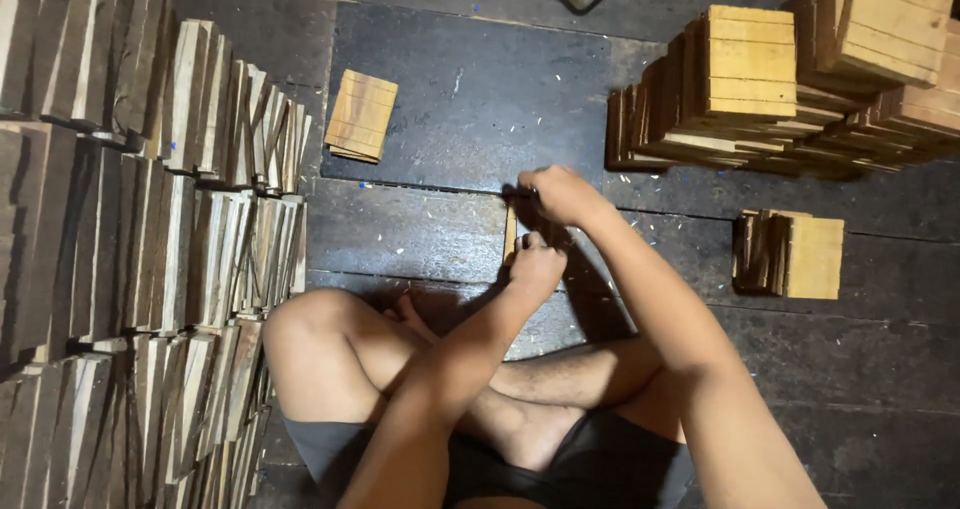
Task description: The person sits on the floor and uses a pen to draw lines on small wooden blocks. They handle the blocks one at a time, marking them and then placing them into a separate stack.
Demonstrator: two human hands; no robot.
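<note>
left hand [537, 266]: clenched on the wood strip [510, 234], keeping it upright on the floor [420, 234].
right hand [560, 194]: closed over the strip's top; contents unclear.
finished panel [361, 115]: far left of the strip.

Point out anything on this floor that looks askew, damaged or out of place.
Little stands out. One flat slatted wooden panel lies alone on the dark mat, turned slightly askew, apart from the stacked panels at right. Pale wood chips are scattered around. The left hand and right hand hold a thin wooden strip upright.
</note>
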